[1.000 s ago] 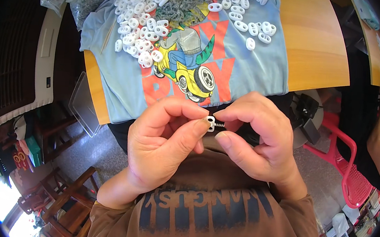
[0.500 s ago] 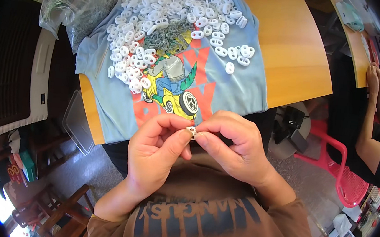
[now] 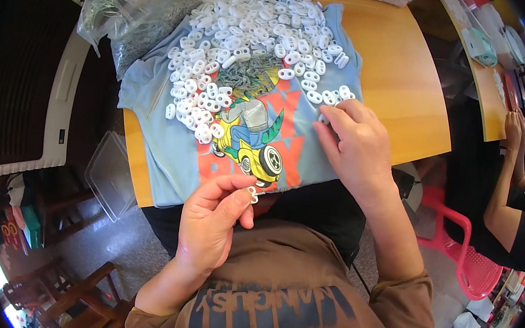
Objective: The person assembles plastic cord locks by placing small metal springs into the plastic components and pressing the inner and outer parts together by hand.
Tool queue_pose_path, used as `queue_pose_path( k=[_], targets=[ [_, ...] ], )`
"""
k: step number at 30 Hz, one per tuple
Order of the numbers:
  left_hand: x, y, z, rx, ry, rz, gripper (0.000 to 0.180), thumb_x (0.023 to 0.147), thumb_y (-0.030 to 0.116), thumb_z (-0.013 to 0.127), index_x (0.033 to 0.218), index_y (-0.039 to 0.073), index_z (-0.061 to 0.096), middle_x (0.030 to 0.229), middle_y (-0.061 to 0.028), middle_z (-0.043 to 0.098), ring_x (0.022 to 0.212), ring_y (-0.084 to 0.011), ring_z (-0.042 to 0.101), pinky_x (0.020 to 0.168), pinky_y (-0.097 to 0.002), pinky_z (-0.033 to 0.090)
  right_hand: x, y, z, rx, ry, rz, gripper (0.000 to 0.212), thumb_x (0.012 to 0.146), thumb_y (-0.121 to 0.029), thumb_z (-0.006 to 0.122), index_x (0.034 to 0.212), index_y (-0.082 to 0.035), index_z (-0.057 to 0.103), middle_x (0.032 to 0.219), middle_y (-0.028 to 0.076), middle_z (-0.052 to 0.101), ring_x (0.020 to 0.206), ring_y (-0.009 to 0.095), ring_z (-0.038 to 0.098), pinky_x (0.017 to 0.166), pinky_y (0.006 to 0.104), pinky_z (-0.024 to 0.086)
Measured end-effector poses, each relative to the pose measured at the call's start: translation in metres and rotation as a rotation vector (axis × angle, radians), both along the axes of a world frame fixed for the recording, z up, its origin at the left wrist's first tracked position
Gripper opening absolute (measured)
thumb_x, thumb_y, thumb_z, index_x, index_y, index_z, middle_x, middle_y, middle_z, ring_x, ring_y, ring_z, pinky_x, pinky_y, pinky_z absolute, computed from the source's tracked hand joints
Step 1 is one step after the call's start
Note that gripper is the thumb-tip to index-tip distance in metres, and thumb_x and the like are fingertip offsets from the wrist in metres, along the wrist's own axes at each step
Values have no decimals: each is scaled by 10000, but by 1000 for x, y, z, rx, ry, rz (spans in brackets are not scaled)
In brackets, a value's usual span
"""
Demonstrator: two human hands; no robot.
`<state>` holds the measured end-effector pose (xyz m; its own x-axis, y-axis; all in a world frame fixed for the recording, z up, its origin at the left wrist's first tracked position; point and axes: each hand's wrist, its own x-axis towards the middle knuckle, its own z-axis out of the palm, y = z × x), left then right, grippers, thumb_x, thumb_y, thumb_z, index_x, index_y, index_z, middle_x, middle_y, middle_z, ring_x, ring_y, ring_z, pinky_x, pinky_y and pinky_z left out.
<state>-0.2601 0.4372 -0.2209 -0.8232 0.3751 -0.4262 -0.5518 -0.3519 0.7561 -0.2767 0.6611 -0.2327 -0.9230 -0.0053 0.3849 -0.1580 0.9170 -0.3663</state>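
"What is in your left hand?"

"With my left hand I pinch one white two-hole piece between the thumb and the fingers. It is just at the near edge of the blue shirt, on my side. It looks of smooth, hard plastic, rounded, like a small figure eight."

"Which way does it point?"

"Its long axis goes from the shirt's near edge towards my body, leaning a little. A thin greyish bit sticks out sideways, to the right side of the shirt. That bit is too small for me to describe more exactly."

"And the right hand?"

"My right hand is over the right part of the shirt, with thumb and fingertips bent around a single white piece, mostly covered. Whether I grip it already, I cannot tell, and neither its long axis."

"What lies on the shirt?"

"The cloth is soft and wrinkled, with a printed scooter rider. On its far part is a large pile of glossy white ovals, turned in all directions, and before them a rough, tangled heap of grey springs. Under the shirt is the smooth wooden table."
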Motion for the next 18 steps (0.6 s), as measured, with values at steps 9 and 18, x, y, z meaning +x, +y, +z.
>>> queue_pose_path(
  k=[9,18],
  targets=[
    [-3,-6,-3,110,-23,6,174,864,34,551,1027,-27,561,817,-51,575,624,-98,508,585,-206,418,6,-6,-4,-185,-35,-55,197,674,30,598,861,-30,582,784,99,536,688,274,558,590,355,461],
    [-1,-3,-1,111,-30,10,170,863,35,551,1025,-18,559,789,-42,560,619,-96,503,582,-207,413,9,-5,0,-231,-86,-54,176,692,34,594,854,-35,587,814,99,539,708,275,559,610,346,458]
  ],
)
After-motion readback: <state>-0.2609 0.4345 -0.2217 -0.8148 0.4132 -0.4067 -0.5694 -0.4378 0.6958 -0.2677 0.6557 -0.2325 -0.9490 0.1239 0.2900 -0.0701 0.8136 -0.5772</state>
